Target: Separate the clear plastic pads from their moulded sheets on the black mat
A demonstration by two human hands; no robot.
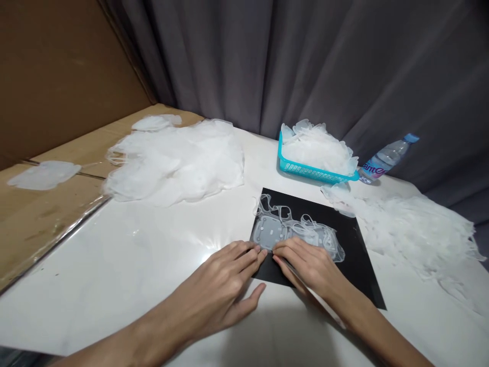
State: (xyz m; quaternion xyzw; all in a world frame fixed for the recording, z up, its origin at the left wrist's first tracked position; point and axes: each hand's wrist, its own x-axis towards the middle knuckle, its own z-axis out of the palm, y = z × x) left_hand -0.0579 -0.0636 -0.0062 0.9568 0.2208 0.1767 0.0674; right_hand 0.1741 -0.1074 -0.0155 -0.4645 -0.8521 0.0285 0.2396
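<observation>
A translucent plastic sheet (269, 230) with curly, loose edge strips lies on a black mat (367, 270). At its near left edge, the fingertips of my left hand (233, 267) touch it; the fingers lie flat and side by side, with the thumb spread away. My right hand (305, 260) is just to the right, its fingers bent over the sheet's near edge and its thumb below. The two hands' fingertips are a small gap apart. The right palm hides part of the sheet, and whether its fingers pinch the edge is unclear.
A turquoise basket (317, 175) full of translucent pieces stands at the back, beside a tilted water bottle (385, 159). White translucent pieces (179, 163) pile up at the back left, and clear scraps (416, 232) at the right. One piece (44, 175) lies on cardboard (49, 219).
</observation>
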